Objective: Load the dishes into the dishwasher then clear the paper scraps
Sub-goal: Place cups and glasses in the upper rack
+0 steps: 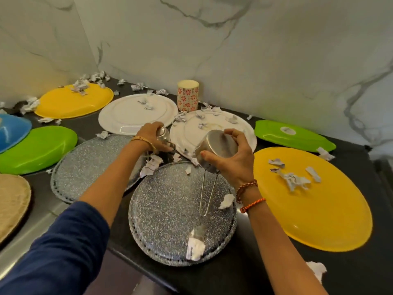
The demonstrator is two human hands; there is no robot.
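My right hand grips a steel cup with a long wire handle hanging down, tilted above a speckled grey plate. Farther left, my left hand is closed on a smaller steel cup at the edge of a white plate. A second white plate lies behind my right hand. Crumpled paper scraps are scattered over the plates and the black counter.
Upside-down plates cover the counter: yellow at right, green behind it, yellow at back left, green, blue, another speckled grey. A floral paper cup stands by the marble wall. A beige plate sits at far left.
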